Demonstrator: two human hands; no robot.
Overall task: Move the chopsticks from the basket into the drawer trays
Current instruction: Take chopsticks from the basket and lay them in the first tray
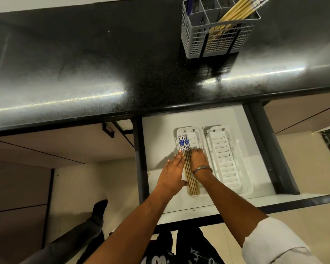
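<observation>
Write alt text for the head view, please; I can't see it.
Both hands, left hand and right hand, flank chopsticks lying in the left tray of an open drawer. More chopsticks stand in the grey basket.

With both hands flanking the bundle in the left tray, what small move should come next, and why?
Probably lift both hands away and reach for the basket. The chopsticks in the tray already lie flat and aligned between the left hand and right hand, while more chopsticks in the basket remain and the right tray looks empty.
</observation>
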